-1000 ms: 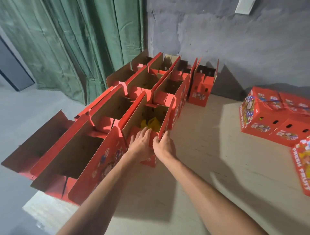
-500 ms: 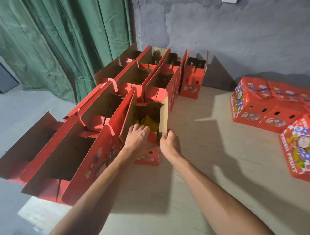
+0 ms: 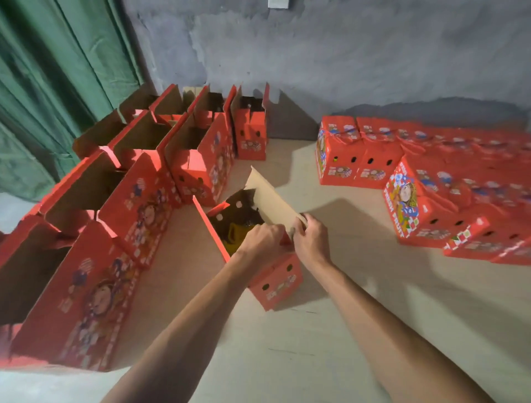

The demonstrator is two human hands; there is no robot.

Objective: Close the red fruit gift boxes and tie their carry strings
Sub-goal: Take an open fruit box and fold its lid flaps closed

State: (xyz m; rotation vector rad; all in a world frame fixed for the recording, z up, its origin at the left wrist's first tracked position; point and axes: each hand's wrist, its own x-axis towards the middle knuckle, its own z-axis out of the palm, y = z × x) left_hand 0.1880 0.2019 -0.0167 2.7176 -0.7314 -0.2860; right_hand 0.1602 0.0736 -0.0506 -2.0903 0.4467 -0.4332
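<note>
At the near end of the open box [image 3: 275, 283], the fingers [image 3: 268, 231] of the left hand [image 3: 263, 241] are curling down over the top edge of the red end panel, gripping it, while the fingers [image 3: 298, 227] of the right hand [image 3: 311, 240] are pinching the near corner of the tall right flap [image 3: 273, 198], whose plain brown inner face is turning toward the camera. The two hands are almost touching each other. The box is standing alone on the table [image 3: 316, 345], pulled clear of the others, with its left flap [image 3: 211, 230] also standing up and something yellow [image 3: 235, 234] lying inside; what it is cannot be told. Two small round holes are showing in its near end wall.

To the left, rows of open boxes [image 3: 138, 207] are standing flaps-up, running from the near edge of the table back to the wall. To the right, well apart from the held box, closed boxes [image 3: 416, 184] are sitting packed together in rows, printed with bright pictures; red strings across some of their tops are showing, though blur is hiding the detail farther right.

The table is a pale, smooth surface, and both forearms are casting long shadows across it. Behind it a rough grey wall [image 3: 344, 57] is rising, patchy and unevenly plastered, with a small white fitting [image 3: 278, 3] at the very top. A green curtain [image 3: 57, 72] is hanging in folds on the left, reaching down past the table's edge.
</note>
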